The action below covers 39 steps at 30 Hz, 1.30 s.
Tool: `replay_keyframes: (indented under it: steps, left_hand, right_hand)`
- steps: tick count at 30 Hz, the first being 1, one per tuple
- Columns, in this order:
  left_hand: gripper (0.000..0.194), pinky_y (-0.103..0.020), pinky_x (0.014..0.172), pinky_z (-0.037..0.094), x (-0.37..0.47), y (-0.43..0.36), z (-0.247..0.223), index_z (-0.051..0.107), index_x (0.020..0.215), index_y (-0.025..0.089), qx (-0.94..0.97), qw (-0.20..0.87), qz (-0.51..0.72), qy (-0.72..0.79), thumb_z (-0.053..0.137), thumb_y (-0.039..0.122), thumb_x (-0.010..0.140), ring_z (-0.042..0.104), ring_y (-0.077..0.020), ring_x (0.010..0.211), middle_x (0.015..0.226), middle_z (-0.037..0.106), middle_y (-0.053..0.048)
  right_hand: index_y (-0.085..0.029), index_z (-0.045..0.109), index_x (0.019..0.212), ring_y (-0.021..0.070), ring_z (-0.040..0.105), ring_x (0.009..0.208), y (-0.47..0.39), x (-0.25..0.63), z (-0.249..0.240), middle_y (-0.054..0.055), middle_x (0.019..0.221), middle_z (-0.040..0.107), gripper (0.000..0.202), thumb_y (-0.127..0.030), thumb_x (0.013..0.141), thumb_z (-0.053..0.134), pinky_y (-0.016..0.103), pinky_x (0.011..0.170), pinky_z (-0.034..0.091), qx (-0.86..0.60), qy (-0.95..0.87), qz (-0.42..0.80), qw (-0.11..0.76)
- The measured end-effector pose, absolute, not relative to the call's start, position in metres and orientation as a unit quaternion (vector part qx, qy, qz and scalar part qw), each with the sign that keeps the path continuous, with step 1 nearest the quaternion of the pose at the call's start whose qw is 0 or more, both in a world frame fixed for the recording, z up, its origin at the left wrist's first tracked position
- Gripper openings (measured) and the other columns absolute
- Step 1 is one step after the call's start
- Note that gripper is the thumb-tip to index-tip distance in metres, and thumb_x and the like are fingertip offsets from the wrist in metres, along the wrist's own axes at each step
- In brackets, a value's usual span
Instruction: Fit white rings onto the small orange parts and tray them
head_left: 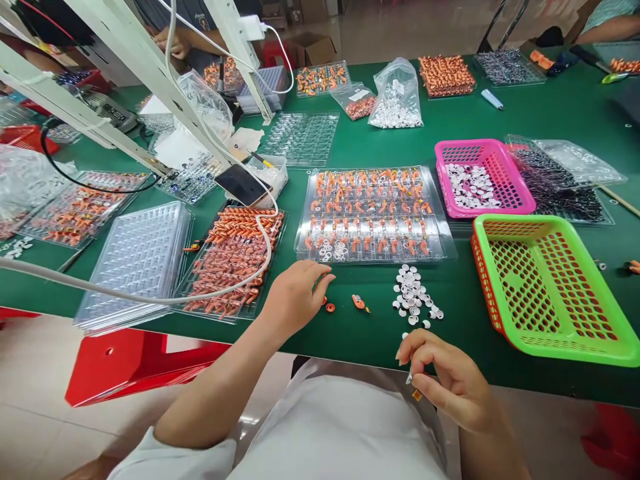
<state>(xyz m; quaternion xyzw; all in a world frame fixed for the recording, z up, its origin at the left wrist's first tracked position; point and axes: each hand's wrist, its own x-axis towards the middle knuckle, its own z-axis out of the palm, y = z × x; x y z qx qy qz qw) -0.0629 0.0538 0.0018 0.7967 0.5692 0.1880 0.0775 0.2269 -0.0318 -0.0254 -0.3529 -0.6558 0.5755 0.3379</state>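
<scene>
My left hand [296, 297] is over the green table, thumb and forefinger slightly apart, with nothing visible between them. Beside its fingertips lie small orange rings [331, 307], partly hidden by the hand. A small orange part with a yellow tip [358, 302] rests farther right. At the table's front edge, my right hand [445, 377] pinches a small white piece [409, 378] between thumb and finger. Just below it shows a small yellow-orange piece [417, 395]; whether the hand holds it is unclear. Loose white discs [411, 293] are scattered beyond this hand.
A clear compartment tray [450, 248] of orange parts lies ahead. Green [600, 347] and pink [523, 208] baskets stand at right. Stacked clear trays [135, 253], orange parts [225, 267], a phone [243, 185] and a drooping white cable [135, 298] occupy the left. Co-workers sit opposite.
</scene>
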Motion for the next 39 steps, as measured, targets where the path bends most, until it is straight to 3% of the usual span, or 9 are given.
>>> replay_keyframes:
  steps: [6, 15, 21, 26, 33, 39]
  left_hand:
    - [0.022, -0.032, 0.067, 0.050, -0.066, 0.048, -0.025, 0.066, 0.097, 0.016, 0.743, 0.062, 0.092, 0.661, 0.062, 0.035, 0.087, 0.067, -0.0231, 0.079, 0.088, 0.070, -0.009]
    - [0.012, -0.032, 0.069, 0.051, -0.067, 0.050, -0.025, 0.066, 0.091, 0.018, 0.739, 0.119, 0.098, 0.656, 0.058, 0.027, 0.089, 0.067, -0.0220, 0.081, 0.089, 0.070, -0.007]
    - [0.019, -0.036, 0.080, 0.053, -0.042, 0.039, -0.019, 0.063, 0.106, 0.017, 0.778, 0.098, 0.149, 0.603, 0.058, 0.024, 0.090, 0.064, -0.0265, 0.098, 0.101, 0.068, -0.011]
    - [0.018, -0.038, 0.081, 0.053, -0.009, 0.037, -0.017, 0.063, 0.108, 0.017, 0.829, 0.134, 0.170, 0.516, 0.057, 0.020, 0.091, 0.061, -0.0256, 0.096, 0.104, 0.067, -0.010]
    - [0.019, -0.041, 0.083, 0.052, -0.033, 0.041, -0.019, 0.062, 0.107, 0.017, 0.790, 0.079, 0.184, 0.579, 0.056, 0.025, 0.091, 0.060, -0.0280, 0.099, 0.101, 0.066, -0.011]
    - [0.019, -0.040, 0.080, 0.052, -0.056, 0.041, -0.024, 0.063, 0.103, 0.016, 0.736, 0.077, 0.126, 0.660, 0.058, 0.028, 0.089, 0.063, -0.0292, 0.096, 0.098, 0.067, -0.012]
  right_hand:
    - [-0.022, 0.057, 0.084, 0.0203, 0.061, 0.088, -0.028, 0.208, -0.023, 0.007, 0.097, 0.063, 0.008, -0.016, 0.089, 0.053, 0.034, 0.077, 0.050, -0.333, -0.670, 0.579, 0.324]
    - [-0.021, 0.057, 0.082, 0.0191, 0.061, 0.085, -0.027, 0.200, -0.018, 0.007, 0.093, 0.063, 0.009, -0.016, 0.088, 0.054, 0.032, 0.074, 0.050, -0.337, -0.677, 0.564, 0.332]
    - [-0.021, 0.058, 0.079, 0.0184, 0.061, 0.080, -0.030, 0.211, -0.017, 0.006, 0.089, 0.064, 0.010, -0.018, 0.088, 0.055, 0.032, 0.072, 0.050, -0.329, -0.669, 0.576, 0.335]
    - [-0.021, 0.057, 0.082, 0.0187, 0.060, 0.082, -0.032, 0.215, -0.017, 0.006, 0.091, 0.063, 0.008, -0.017, 0.089, 0.054, 0.032, 0.073, 0.049, -0.339, -0.654, 0.580, 0.347]
    - [-0.021, 0.056, 0.081, 0.0192, 0.059, 0.082, -0.036, 0.223, -0.022, 0.006, 0.089, 0.062, 0.009, -0.018, 0.089, 0.053, 0.033, 0.072, 0.048, -0.352, -0.640, 0.581, 0.360]
    - [-0.021, 0.056, 0.083, 0.0184, 0.058, 0.082, -0.032, 0.217, -0.025, 0.005, 0.091, 0.062, 0.009, -0.014, 0.088, 0.054, 0.032, 0.073, 0.047, -0.339, -0.644, 0.592, 0.347]
